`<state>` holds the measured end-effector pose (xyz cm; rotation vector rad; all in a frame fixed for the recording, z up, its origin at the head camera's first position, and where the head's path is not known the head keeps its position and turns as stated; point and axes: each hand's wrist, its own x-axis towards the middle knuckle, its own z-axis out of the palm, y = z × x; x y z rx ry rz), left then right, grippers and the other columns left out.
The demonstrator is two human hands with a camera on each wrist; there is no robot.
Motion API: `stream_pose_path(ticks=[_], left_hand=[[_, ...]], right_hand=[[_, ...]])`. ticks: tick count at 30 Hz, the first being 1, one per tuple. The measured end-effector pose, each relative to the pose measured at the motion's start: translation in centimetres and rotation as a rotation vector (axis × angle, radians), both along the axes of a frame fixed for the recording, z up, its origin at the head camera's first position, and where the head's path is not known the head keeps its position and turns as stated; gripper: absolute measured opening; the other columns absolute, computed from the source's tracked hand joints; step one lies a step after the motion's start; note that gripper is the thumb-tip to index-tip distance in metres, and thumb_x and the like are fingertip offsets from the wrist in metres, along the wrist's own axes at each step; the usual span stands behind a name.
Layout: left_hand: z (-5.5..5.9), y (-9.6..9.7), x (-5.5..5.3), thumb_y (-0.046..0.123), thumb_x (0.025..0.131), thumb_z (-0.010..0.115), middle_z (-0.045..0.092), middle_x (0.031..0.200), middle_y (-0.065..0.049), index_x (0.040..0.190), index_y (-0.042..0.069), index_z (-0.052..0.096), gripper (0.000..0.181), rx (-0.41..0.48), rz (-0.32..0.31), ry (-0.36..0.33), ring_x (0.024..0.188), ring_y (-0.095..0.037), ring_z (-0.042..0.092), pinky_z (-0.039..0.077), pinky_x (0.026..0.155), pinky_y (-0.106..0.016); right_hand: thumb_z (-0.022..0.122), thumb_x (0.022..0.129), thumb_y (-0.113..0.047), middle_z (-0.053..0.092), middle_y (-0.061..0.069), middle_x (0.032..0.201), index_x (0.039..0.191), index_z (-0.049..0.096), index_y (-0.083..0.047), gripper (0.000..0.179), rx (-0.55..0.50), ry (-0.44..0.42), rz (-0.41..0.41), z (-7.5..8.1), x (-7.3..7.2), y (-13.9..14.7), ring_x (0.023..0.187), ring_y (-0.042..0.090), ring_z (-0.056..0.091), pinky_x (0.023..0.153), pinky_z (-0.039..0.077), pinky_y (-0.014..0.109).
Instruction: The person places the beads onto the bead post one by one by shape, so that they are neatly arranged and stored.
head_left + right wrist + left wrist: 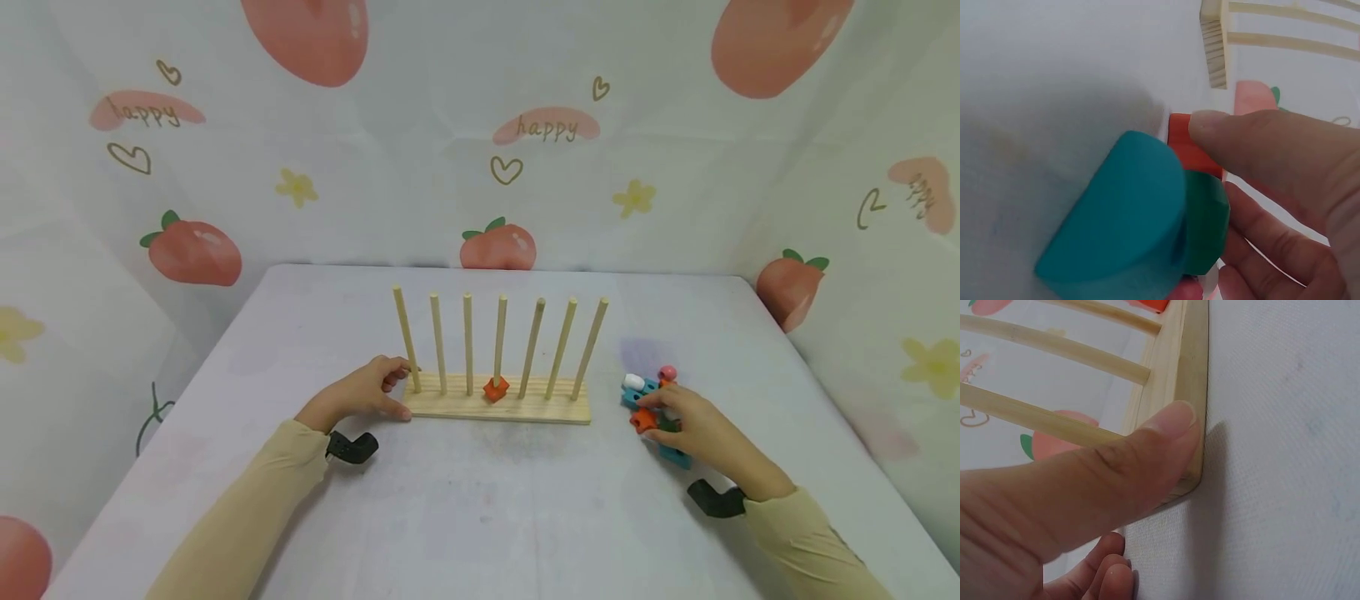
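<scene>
A wooden peg board with several upright pegs stands mid-table, and an orange bead sits at the foot of its middle peg. My left hand grips the board's left end, thumb at the front edge and fingers round the back. To the right of the board, my right hand pinches an orange star-shaped bead among a small pile. In the right wrist view the thumb lies on that bead; the fingertip opposite is hidden. A teal half-round block and a dark green bead lie beside it.
Also in the pile are a white bead, a pink bead and blue pieces. A white cloth with fruit prints hangs behind the table. A dark green cord hangs past the left table edge.
</scene>
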<state>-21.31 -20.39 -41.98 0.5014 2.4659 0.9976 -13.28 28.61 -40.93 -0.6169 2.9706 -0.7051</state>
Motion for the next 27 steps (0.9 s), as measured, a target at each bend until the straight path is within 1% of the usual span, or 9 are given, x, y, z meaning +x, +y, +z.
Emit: stream_pose_path(ticks=[5, 6, 9, 12, 14, 18, 27], left_hand=[[0.10, -0.13, 0.13, 0.024, 0.072, 0.086, 0.044, 0.125, -0.022, 0.133, -0.004, 0.046, 0.078, 0.012, -0.003, -0.012, 0.107, -0.029, 0.045, 0.041, 0.094, -0.041], [0.13, -0.18, 0.18, 0.027, 0.072, 0.086, 0.044, 0.123, -0.022, 0.132, -0.004, 0.047, 0.078, 0.011, -0.014, 0.001, 0.105, -0.028, 0.045, 0.042, 0.093, -0.039], [0.32, -0.21, 0.30, 0.030, 0.071, 0.087, 0.044, 0.121, -0.022, 0.131, -0.005, 0.047, 0.080, 0.018, -0.029, 0.010, 0.103, -0.027, 0.045, 0.043, 0.091, -0.038], [0.37, -0.06, 0.26, 0.027, 0.072, 0.087, 0.044, 0.122, -0.021, 0.131, -0.005, 0.047, 0.079, 0.016, -0.019, 0.002, 0.105, -0.028, 0.045, 0.042, 0.092, -0.039], [0.30, 0.02, 0.16, 0.023, 0.072, 0.087, 0.044, 0.124, -0.021, 0.133, -0.004, 0.046, 0.078, 0.011, 0.005, -0.019, 0.107, -0.028, 0.045, 0.041, 0.094, -0.041], [0.15, 0.06, 0.00, 0.018, 0.072, 0.086, 0.044, 0.125, -0.020, 0.134, -0.002, 0.046, 0.076, -0.012, 0.025, -0.031, 0.107, -0.027, 0.045, 0.041, 0.094, -0.039], [0.44, 0.21, 0.14, 0.018, 0.073, 0.086, 0.044, 0.125, -0.022, 0.133, -0.004, 0.046, 0.076, -0.012, 0.016, -0.022, 0.107, -0.029, 0.045, 0.041, 0.095, -0.043]], right_hand=[[0.082, 0.075, -0.012, 0.063, 0.012, 0.109, 0.109, 0.066, -0.004, 0.038, 0.023, 0.008, -0.001, 0.00, 0.09, -0.17, 0.102, 0.032, 0.060, 0.086, 0.050, 0.050], [0.082, 0.075, -0.012, 0.063, 0.013, 0.109, 0.110, 0.066, -0.004, 0.039, 0.026, 0.011, -0.002, 0.01, 0.10, -0.21, 0.102, 0.032, 0.061, 0.085, 0.051, 0.050], [0.082, 0.075, -0.010, 0.063, 0.014, 0.110, 0.110, 0.066, -0.004, 0.039, 0.023, 0.011, -0.004, 0.05, 0.12, -0.30, 0.101, 0.032, 0.061, 0.085, 0.051, 0.049], [0.081, 0.075, -0.008, 0.063, 0.013, 0.109, 0.109, 0.066, -0.004, 0.038, 0.020, 0.014, -0.004, 0.10, 0.13, -0.36, 0.100, 0.032, 0.062, 0.083, 0.052, 0.048], [0.081, 0.074, -0.007, 0.063, 0.012, 0.108, 0.107, 0.066, -0.004, 0.036, 0.022, 0.021, 0.000, 0.10, 0.10, -0.39, 0.099, 0.031, 0.062, 0.083, 0.052, 0.047], [0.082, 0.074, -0.007, 0.064, 0.008, 0.105, 0.103, 0.067, -0.007, 0.033, 0.029, 0.031, -0.003, -0.01, 0.04, -0.45, 0.096, 0.027, 0.062, 0.082, 0.052, 0.045], [0.082, 0.074, -0.008, 0.063, 0.004, 0.102, 0.101, 0.068, -0.012, 0.031, 0.062, 0.020, -0.030, -0.25, -0.04, -0.61, 0.089, 0.019, 0.058, 0.076, 0.051, 0.039]])
